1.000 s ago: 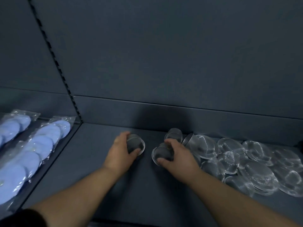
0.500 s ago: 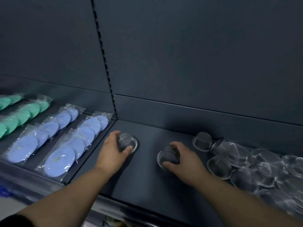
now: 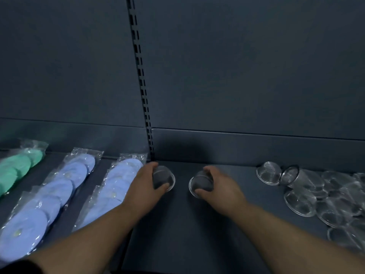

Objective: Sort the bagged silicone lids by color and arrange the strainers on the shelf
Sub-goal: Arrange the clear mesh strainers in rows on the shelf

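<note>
My left hand (image 3: 145, 184) grips a small metal mesh strainer (image 3: 165, 177) turned dome-up on the dark shelf (image 3: 177, 234), close to the shelf's left edge. My right hand (image 3: 219, 186) grips a second mesh strainer (image 3: 199, 184) a short way to the right of the first. A pile of several more strainers (image 3: 324, 192) lies at the right. Two bags of blue silicone lids (image 3: 65, 186) (image 3: 116, 186) lie on the neighbouring shelf at the left, with a bag of green lids (image 3: 15, 171) beyond them.
A slotted upright (image 3: 141, 80) divides the two shelf bays at the back panel. Bare shelf surface lies between my hands and the strainer pile, and in front of my hands down to the shelf's front edge.
Both hands have slid their strainers to the left along the shelf, away from the pile. The view has swung left, bringing the blue and green lid bags into sight.
</note>
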